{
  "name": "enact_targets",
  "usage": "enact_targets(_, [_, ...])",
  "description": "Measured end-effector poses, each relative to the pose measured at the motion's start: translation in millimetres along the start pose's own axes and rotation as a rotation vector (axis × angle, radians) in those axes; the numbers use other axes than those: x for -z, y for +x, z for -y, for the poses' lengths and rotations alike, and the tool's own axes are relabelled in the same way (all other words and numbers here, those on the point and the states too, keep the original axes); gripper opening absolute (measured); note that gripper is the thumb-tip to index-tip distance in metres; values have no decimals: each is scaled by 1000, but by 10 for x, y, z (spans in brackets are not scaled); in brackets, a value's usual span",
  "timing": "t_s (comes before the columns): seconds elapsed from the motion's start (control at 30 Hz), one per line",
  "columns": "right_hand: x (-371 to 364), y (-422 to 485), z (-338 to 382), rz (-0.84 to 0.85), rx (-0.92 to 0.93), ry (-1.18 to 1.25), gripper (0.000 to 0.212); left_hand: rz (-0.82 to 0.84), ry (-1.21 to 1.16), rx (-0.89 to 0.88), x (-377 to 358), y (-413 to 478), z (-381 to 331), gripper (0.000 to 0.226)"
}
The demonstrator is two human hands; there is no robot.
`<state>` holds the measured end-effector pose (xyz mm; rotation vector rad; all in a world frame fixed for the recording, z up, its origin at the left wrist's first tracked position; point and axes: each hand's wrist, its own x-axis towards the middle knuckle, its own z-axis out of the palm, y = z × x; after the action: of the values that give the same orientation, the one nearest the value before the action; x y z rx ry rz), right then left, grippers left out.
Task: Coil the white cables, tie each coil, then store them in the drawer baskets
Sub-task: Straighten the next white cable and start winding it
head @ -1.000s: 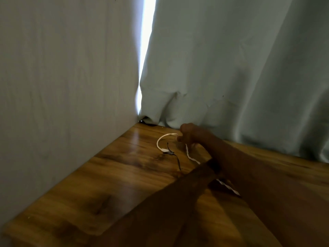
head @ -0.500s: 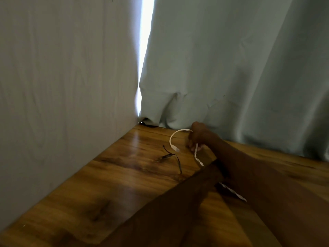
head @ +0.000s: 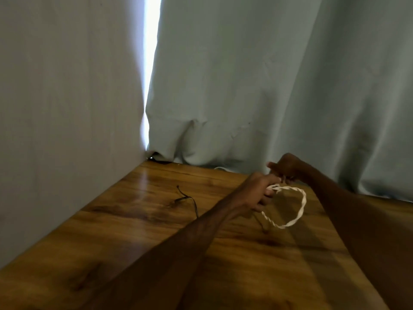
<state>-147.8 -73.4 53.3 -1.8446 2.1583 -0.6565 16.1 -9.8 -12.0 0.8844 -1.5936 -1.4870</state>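
Pale grey-blue wall (head: 67, 108) fills the left side, plain & matte. Light grey-green curtain (head: 245, 74) hangs across the back & right in soft folds, hem bunched where it meets the counter (head: 100, 231). Btwn wall & curtain, 1 narrow bright strip of daylight (head: 152, 52) runs top to bottom. Counter is glossy wood w/ dark grain streaks; a pale glare lies on it below the strip. Rest of the room is dim.

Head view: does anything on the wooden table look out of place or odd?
Only a thin dark strand lying loose and kinked on the wooden table, left of the twisted white cable held by the left hand and right hand. Nothing spilled or damaged.
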Motion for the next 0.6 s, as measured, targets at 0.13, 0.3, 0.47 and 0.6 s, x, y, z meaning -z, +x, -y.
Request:
enact_targets(0.13, [104,-154,-540,12,-134,-96,35,111,-151,-48,-32,-76,-54,40])
enact_targets(0.3, [-57,-496,-764,-80,-60,-485,79,145,-59,-152,11,-113,4,26])
enact_targets(0.47, [-188,-674,-778,-45,468,-277,31,30,39,-188,23,-121,17,30])
enact_targets(0.6, [-292,-793,-693,68,458,-122,28,-98,84,-122,68,-100,70,32])
